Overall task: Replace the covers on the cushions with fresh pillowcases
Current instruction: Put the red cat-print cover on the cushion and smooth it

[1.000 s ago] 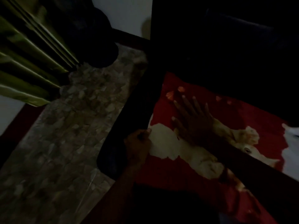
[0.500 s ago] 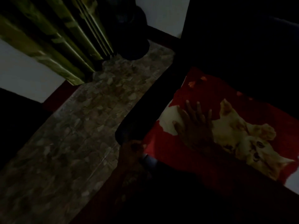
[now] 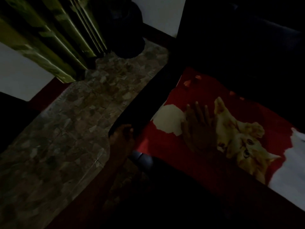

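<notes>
Right hand [image 3: 198,128] lies flat on the red cat-print pillowcase [image 3: 214,164], fingers straight and spread, palm pressing the fabric down just beside the cat's raised paw. Left hand [image 3: 123,138] sits at the near corner of the dark armrest [image 3: 145,106], fingers curled, close to the pillowcase's left edge; too dim to say whether it pinches the fabric, grips the armrest or holds nothing, so can't tell. The pillowcase is spread over the seat of a dark sofa, w/ the sofa back [image 3: 239,38] rising behind it and a pale patch [image 3: 297,169] showing at far right (bare cushion or another cloth, unclear). Floor tiles [image 3: 74,129] and a green curtain [image 3: 49,43] off to the left.

Judging from this, the step looks like smoothing or seating the cover on its cushion.

Risks from here:
- Light is very poor, so a twisted corner or a half-closed opening could go unnoticed and the cover end up bunched.
- Pressing w/ one flat palm only: if the left hand isn't anchoring the edge, the fabric may slide w/ the palm instead of flattening.
- The pillowcase edge lies near the seat front, so a hard sweep toward the body could drag it off onto the floor.
</notes>
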`<state>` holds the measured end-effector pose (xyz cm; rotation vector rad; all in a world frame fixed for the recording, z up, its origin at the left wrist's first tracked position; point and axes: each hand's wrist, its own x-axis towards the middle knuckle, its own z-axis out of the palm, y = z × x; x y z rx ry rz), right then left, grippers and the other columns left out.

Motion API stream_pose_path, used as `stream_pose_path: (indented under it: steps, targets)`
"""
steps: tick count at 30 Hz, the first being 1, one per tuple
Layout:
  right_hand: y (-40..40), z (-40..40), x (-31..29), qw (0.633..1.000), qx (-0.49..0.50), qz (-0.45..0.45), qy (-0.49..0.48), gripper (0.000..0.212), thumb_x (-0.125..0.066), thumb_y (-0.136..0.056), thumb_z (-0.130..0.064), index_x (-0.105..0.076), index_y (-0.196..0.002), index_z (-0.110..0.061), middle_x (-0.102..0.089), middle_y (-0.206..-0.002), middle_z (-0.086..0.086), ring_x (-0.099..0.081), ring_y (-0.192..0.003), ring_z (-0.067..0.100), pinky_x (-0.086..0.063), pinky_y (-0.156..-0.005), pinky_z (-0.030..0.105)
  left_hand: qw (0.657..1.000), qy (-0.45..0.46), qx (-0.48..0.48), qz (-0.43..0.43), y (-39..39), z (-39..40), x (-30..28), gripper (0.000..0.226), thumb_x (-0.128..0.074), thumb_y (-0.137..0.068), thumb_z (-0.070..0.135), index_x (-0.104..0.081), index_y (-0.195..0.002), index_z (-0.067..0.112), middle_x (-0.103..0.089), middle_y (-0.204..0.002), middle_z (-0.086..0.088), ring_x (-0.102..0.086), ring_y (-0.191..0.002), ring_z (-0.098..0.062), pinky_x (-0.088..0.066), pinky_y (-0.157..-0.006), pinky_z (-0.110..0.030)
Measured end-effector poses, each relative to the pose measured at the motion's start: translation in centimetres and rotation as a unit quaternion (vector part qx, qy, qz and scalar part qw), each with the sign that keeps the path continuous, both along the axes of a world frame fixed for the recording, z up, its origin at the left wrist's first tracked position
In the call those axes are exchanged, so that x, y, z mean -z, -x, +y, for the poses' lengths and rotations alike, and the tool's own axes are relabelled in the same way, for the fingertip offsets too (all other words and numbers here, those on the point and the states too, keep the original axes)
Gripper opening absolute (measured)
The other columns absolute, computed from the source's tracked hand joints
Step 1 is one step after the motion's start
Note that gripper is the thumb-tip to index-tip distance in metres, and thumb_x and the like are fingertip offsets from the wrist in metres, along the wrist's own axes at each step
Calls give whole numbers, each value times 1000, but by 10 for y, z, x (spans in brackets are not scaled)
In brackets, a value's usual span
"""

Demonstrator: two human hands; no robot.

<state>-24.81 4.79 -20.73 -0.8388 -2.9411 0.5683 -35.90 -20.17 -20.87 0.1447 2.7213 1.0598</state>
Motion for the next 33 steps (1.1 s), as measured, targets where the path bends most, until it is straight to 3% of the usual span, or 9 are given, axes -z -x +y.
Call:
stream_pose_path:
  steps: [2, 4, 8, 10, 16, 21, 27, 30, 33]
  targets:
    - [-22, 10, 6, 999, 21, 36, -25, 63, -20, -105, -56, -30, -159, -25, -22, -167, 3, -15, -155, 27, -17, -120, 64, 996, 7, 58, 70, -7, 39, -13, 43, -51, -98, 40, -66, -127, 12, -66, -126, -9, -60, -118, -26, -37, -102, -24]
    - [-45, 21, 7, 996, 38, 42, -74, 62, -25, -106, -52, -23, -161, -25, -19, -168, 4, -15, -156, 25, -18, -120, 61, 991, -38, 120, 40, -17, 82, -22, 48, -50, -102, 38, -50, -145, 17, -50, -148, -4, -45, -135, -19, -26, -108, -16]
    - [-75, 43, -7, 989, 127, 67, -48, 64, -27, -104, -51, -16, -162, -27, -14, -169, 3, -8, -157, 26, -8, -124, 57, 975, 58, 214, -4, -40, 137, -11, 63, -33, -104, 51, -16, -160, 26, -13, -167, 0, -14, -152, -19, -16, -123, -44]
    - [-87, 62, -9, 981, 182, 62, -12, 64, -24, -102, -54, -17, -162, -30, -15, -169, 1, -9, -156, 27, -2, -123, 57, 977, 79, 197, -23, -42, 144, -3, 66, -33, -105, 49, -4, -160, 26, -3, -168, 2, -4, -154, -18, -5, -124, -46]
    - [-158, 122, 23, 980, 201, 5, 8, 62, -20, -105, -48, -18, -162, -23, -16, -169, 1, -9, -156, 27, -9, -123, 60, 983, 103, 146, 48, -41, 160, 6, 69, -20, -98, 46, -13, -159, 14, -10, -167, -9, -8, -154, -26, -1, -121, -55]
    - [-168, 130, 17, 981, 190, -15, 27, 68, -10, -98, -62, -12, -161, -37, -4, -168, -10, 7, -156, 17, 19, -119, 46, 938, 170, 268, 142, -65, 177, 19, 69, -11, -101, 55, -8, -161, 21, -2, -168, 1, -2, -154, -19, -1, -120, -62]
    - [-224, 152, 27, 973, 214, -73, -33, 73, 1, -100, -65, -20, -161, -30, -14, -169, -2, -3, -156, 25, -1, -120, 67, 901, 260, 241, 251, -40, 140, 38, 57, -21, -109, 44, -20, -159, 19, -18, -166, -3, -20, -152, -21, -10, -116, -64]
    - [-222, 149, 16, 965, 258, -46, -25, 76, 2, -99, -64, -12, -162, -23, -6, -170, 4, 3, -156, 27, 11, -121, 59, 906, 231, 262, 240, -44, 151, 32, 62, -14, -108, 46, -18, -159, 12, -17, -166, -10, -20, -152, -29, -13, -116, -67]
    - [-197, 121, 4, 964, 265, -2, 11, 69, -14, -101, -60, -13, -162, -29, -5, -170, -1, 4, -157, 23, 15, -122, 53, 915, 168, 274, 243, -76, 188, 22, 63, -26, -104, 41, -19, -159, 12, -14, -167, -10, -13, -153, -25, -7, -122, -56]
